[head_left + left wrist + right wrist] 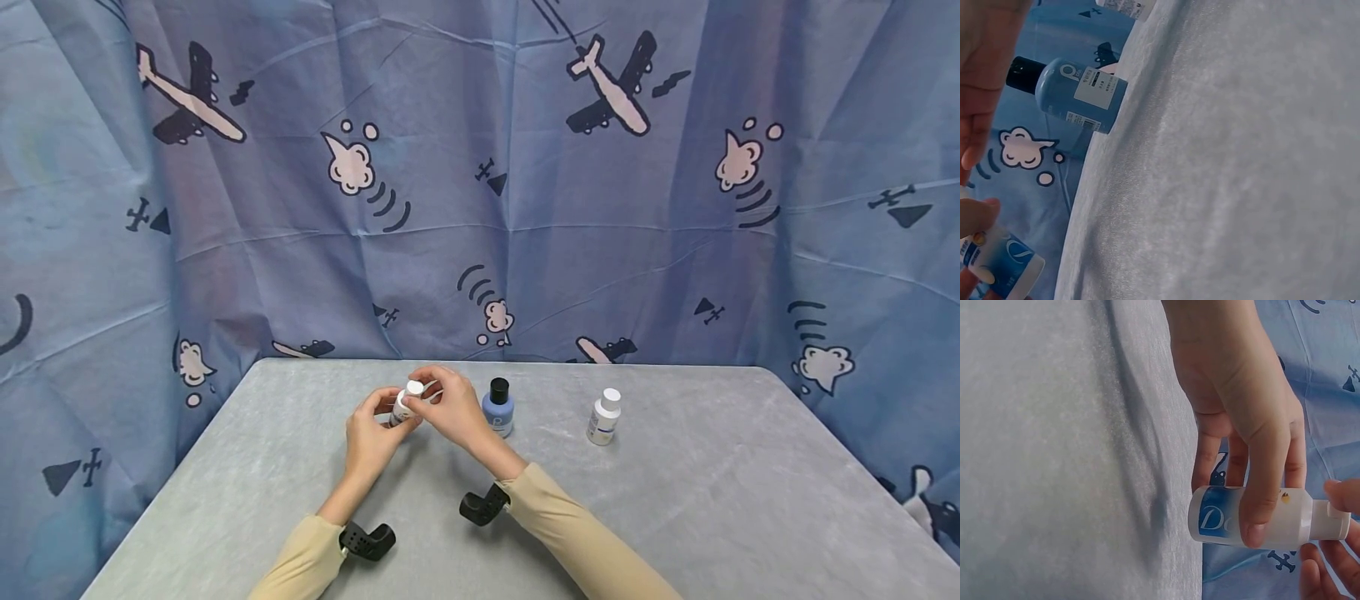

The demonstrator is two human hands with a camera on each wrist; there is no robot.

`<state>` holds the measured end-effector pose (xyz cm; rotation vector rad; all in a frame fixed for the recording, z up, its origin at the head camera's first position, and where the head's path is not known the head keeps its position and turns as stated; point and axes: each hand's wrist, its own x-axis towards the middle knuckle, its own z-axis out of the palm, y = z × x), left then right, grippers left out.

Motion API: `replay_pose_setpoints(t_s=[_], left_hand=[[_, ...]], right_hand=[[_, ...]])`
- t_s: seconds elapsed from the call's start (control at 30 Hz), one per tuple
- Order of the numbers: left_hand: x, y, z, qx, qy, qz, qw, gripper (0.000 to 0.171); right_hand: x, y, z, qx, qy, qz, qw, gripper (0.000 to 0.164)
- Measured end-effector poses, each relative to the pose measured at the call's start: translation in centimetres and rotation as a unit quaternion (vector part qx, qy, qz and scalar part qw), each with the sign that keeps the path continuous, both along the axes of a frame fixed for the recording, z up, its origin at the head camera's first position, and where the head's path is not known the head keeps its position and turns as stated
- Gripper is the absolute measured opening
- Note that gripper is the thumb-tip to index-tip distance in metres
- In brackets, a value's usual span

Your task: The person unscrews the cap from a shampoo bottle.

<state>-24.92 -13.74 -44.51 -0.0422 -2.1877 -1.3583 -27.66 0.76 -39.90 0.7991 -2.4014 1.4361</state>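
A small white bottle with a blue label (1291, 512) is held in the left hand (371, 437), whose thumb and fingers wrap round its body. At its white cap (1329, 522), the right hand (453, 408) pinches with thumb and fingertips. The bottle leans slightly in the head view, and in the left wrist view its base appears just off the table. Just right of the right hand, a blue bottle with a black cap (498, 410) stands upright. Farther right stands another white bottle (603, 418) with its white cap on.
The table (697, 483) has a pale grey cloth over it. Behind its far edge hangs a blue curtain (442, 175) printed with planes and clouds. Each wrist wears a black camera mount, one on the left wrist (367, 542) and one on the right wrist (483, 506).
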Motion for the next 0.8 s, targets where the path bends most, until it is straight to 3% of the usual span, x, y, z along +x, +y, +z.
replay_pose_setpoints(t_s=[0.4,0.8], left_hand=[[0.19,-0.11,0.02,0.014,0.017,-0.008,0.9997,0.045],[0.04,-0.65,0.01,-0.011,0.033,-0.019,0.9992,0.043]], right_hand=[[-0.45,-0.13,-0.28,-0.031,-0.002,-0.009,0.999,0.026],[-0.63,-0.36,-0.27,-0.040,0.013,-0.009,0.999,0.025]])
